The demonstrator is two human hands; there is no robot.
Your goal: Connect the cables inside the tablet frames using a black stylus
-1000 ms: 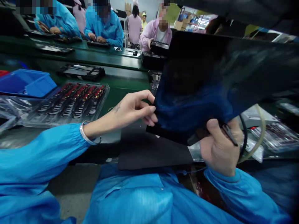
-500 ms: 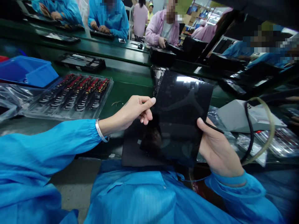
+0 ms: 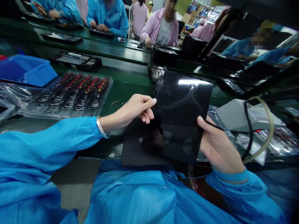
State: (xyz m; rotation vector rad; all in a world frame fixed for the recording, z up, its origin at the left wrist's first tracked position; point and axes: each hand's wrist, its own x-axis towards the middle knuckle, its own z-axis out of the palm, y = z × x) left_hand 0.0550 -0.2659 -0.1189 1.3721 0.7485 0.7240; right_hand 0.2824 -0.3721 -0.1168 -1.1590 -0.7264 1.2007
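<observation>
**Workshop with a green bench [image 3: 127, 88], a black panel [image 3: 182, 109] held above it**

Beyond the bench, people in blue and pink jackets sit or stand in a crowded room. Nearer, the right hand [image 3: 215, 143] grasps the glossy black panel by its right edge, thumb on the face, with a thin black stick [image 3: 215, 125] beside the thumb. The left hand [image 3: 137, 109] has its fingers curled, thumb tip at the panel's left edge; I cannot tell whether it pinches anything. The panel is tilted between the hands, partly over a dark mat [image 3: 135, 155] below them. Left of the left hand, a clear tray [image 3: 101, 110] holds rows of red and black parts, with a blue bin [image 3: 38, 74] just past it. Farther ahead of that hand lies a black frame [image 3: 76, 59]. Right of the right hand stand a grey box [image 3: 233, 113] and two looping tubes, one black, one yellowish [image 3: 271, 124], near plastic bags [image 3: 253, 147].
</observation>
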